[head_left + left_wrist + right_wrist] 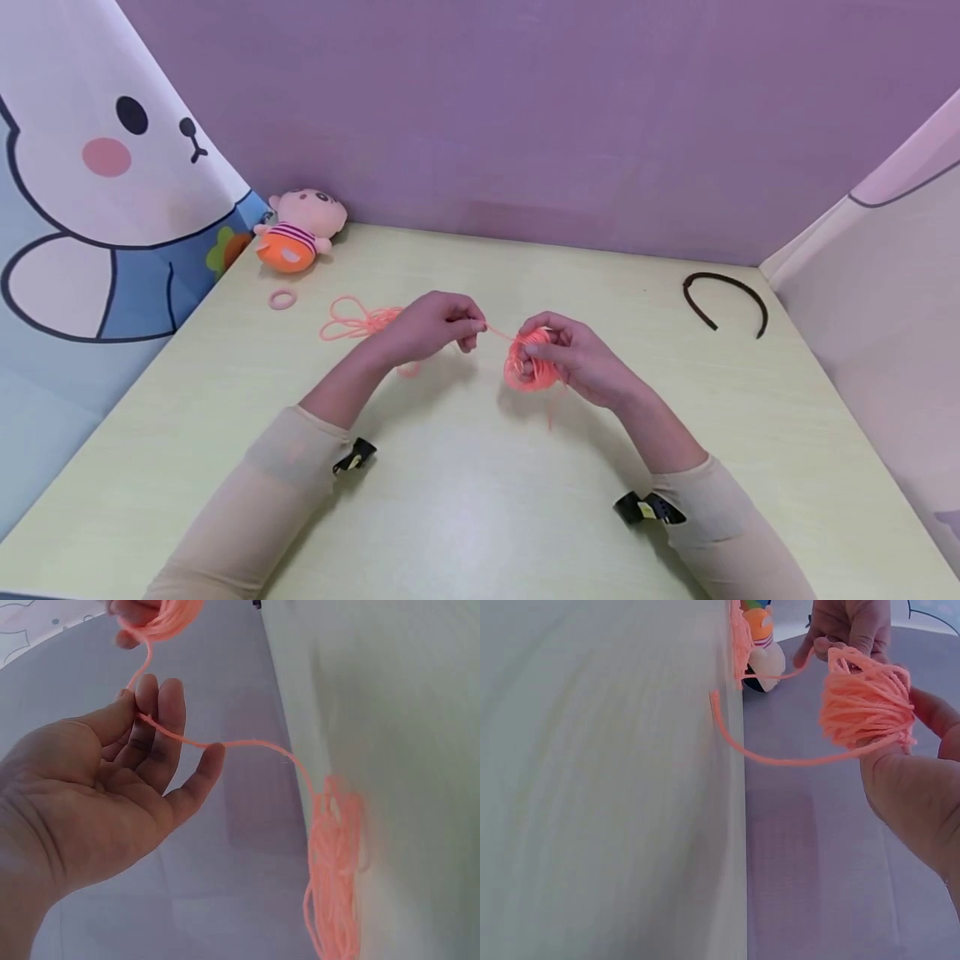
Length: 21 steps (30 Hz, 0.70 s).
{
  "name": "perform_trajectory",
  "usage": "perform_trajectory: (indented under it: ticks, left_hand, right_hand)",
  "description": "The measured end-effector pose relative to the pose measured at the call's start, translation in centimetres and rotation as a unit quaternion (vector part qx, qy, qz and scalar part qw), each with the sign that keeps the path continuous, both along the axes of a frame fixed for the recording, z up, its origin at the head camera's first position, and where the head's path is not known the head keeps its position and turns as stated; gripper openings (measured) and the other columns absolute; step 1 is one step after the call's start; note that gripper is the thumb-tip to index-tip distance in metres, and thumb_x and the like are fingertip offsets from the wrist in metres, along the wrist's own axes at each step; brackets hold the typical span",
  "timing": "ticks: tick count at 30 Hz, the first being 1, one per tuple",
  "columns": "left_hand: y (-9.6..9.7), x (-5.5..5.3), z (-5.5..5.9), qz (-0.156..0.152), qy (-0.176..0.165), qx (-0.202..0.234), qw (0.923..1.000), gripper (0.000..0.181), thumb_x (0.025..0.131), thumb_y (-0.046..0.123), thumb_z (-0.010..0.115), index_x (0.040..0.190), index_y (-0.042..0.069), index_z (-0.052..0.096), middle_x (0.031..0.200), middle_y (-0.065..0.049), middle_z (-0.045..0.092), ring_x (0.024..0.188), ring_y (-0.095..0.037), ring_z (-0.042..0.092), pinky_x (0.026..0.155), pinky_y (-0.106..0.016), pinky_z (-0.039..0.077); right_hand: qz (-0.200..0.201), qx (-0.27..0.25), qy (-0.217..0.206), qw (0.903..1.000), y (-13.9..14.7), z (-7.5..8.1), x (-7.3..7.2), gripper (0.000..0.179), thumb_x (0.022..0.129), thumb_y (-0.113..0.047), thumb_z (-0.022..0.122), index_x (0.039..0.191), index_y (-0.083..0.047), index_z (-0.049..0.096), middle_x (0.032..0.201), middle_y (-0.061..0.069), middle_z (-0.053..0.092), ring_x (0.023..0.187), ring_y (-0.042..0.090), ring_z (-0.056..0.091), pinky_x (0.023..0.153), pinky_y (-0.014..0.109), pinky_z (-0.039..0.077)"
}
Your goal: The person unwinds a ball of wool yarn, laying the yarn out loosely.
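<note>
My right hand (588,362) grips a wound bundle of coral-pink yarn (531,367) above the table. In the right wrist view the thumb lies against the wound yarn (866,701), and a loose tail hangs from it. Between thumb and forefinger, my left hand (438,327) pinches the strand that runs to the bundle. In the left wrist view, that strand (259,742) passes over the fingers and drops to a looped pile of the same yarn (335,870) on the table. Part of the pile hides behind the left hand in the head view.
A plush toy (300,229) in orange and stripes lies at the back left corner, with a pink ring (282,299) in front of it. At the far right rests a dark headband (726,279). Printed curtains (480,117) border the table (465,500).
</note>
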<state>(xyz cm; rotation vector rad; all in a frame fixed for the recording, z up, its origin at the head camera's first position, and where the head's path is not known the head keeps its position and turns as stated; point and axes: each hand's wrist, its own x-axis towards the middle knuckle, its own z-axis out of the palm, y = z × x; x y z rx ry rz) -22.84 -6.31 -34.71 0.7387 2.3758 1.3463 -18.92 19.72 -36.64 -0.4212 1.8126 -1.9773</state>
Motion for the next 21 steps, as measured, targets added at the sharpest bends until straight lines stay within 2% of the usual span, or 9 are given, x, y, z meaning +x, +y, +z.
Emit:
perform_trajectory:
  ticks: [4, 12, 21]
  left_hand:
    - [-0.4, 0.0, 0.6, 0.013, 0.006, 0.011, 0.9998, 0.015, 0.104, 0.018, 0.06, 0.104, 0.006, 0.069, 0.084, -0.007, 0.069, 0.083, -0.022, 0.068, 0.086, -0.053, 0.053]
    - [-1.1, 0.0, 1.3, 0.029, 0.019, 0.013, 0.9993, 0.015, 0.104, 0.021, 0.061, 0.104, 0.009, 0.069, 0.081, -0.008, 0.068, 0.082, -0.022, 0.068, 0.08, -0.045, 0.053]
    - [-2.1, -0.4, 1.8, 0.049, 0.023, 0.01, 0.9985, 0.016, 0.103, 0.022, 0.061, 0.104, 0.009, 0.069, 0.083, -0.009, 0.067, 0.084, -0.023, 0.067, 0.081, -0.037, 0.052]
  right_hand:
    - [-0.012, 0.005, -0.007, 0.9999, 0.0, 0.1, 0.0, 0.022, 0.097, 0.001, 0.064, 0.118, 0.002, 0.055, 0.095, 0.014, 0.064, 0.081, 0.02, 0.065, 0.075, 0.03, 0.058]
    - [-0.029, 0.002, -0.024, 0.9993, -0.1, 0.0, -0.2, 0.023, 0.099, 0.002, 0.059, 0.121, 0.003, 0.051, 0.095, 0.015, 0.065, 0.08, 0.022, 0.065, 0.077, 0.031, 0.058]
    - [-0.071, -0.015, -0.044, 0.9964, 0.0, -0.1, -0.3, 0.03, 0.101, 0.003, 0.054, 0.128, 0.01, 0.044, 0.097, 0.013, 0.067, 0.079, 0.019, 0.066, 0.072, 0.027, 0.056]
